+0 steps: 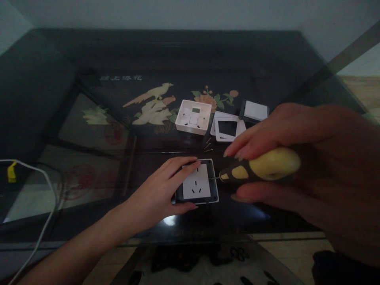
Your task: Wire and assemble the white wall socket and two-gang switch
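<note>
Screwdriver (274, 164) yel/dk, socket (203, 187) wht w/ dk-gry edge, tabletop (184, 55) blk w/ bird-&-flower pattern (156, 92).

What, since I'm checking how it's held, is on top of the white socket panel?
The left hand crosses the panel at its upper-left corner; what it covers can't be seen.

The socket (203, 188) is spanned by the left fingers (187, 171), screws (208, 150) and box (192, 128) being set beyond them; the screwdriver (274, 163) is flanked by the right fingers (255, 136), frames (225, 138) placed beyond
</note>
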Tool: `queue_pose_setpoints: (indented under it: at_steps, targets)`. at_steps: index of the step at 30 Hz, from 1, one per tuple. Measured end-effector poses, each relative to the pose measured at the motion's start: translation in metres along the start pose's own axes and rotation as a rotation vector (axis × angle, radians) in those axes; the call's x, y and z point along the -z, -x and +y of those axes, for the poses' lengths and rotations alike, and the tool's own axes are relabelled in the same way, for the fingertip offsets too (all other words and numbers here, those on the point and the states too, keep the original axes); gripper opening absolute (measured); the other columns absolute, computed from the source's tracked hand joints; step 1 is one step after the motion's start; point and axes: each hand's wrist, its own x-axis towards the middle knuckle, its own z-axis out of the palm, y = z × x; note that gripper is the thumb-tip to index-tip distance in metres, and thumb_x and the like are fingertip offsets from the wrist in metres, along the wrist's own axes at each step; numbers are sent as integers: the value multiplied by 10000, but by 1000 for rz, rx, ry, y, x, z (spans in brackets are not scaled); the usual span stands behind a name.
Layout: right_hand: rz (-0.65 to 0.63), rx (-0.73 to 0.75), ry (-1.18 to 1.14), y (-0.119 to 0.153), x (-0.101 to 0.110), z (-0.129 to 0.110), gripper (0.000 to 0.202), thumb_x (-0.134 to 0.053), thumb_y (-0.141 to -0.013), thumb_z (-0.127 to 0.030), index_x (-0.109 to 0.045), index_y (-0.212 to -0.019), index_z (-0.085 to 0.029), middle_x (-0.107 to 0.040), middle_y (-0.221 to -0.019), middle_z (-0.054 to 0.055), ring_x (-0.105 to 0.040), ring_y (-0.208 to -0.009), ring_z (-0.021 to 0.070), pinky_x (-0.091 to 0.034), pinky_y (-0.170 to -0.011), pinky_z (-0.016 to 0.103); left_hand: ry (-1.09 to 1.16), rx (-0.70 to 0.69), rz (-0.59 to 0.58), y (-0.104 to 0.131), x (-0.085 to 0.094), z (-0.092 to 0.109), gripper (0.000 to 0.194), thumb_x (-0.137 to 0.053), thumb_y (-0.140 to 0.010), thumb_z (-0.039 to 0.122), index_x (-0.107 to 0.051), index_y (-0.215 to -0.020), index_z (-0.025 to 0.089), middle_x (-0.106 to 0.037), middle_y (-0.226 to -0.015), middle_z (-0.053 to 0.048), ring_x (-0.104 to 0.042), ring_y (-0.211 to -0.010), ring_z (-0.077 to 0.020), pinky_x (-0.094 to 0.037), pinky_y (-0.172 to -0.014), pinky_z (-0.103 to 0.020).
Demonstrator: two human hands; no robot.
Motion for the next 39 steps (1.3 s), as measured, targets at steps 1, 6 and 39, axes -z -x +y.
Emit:
queue_pose_setpoints:
  at_steps: [1, 6, 39]
  targets:
    - [5, -13, 9, 0, 0, 0, 165, -742, -748, -449, -650, -799, -322, -677, -662, -106, -661, -561, 116, -532, -550, 214, -6, -2, 1, 0, 0, 0, 775, -749, -813, 319, -332, -1466, 288, -442, -1471, -133, -473, -1338, -344, -469, -1084, -556]
    - [-4, 70, -106, 7, 4, 1, 78, -688, -809, -304, -654, -875, -327, -736, -855, -89, -721, -816, 110, -556, -722, 155, -4, 13, -15, 1, 0, 0, 735, -733, -827, 326, -361, -1457, 265, -439, -1478, -138, -454, -1357, -339, -451, -1102, -552]
    - [294, -637, -470, 84, -24, 110, 269, -812, -746, -362, -653, -922, -236, -750, -984, 23, -723, -852, 166, -611, -753, 278, 155, 170, 85, -17, 28, 5, 360, -555, -964, 257, -545, -1324, 242, -570, -1375, -77, -539, -1290, -217, -438, -1119, -427]
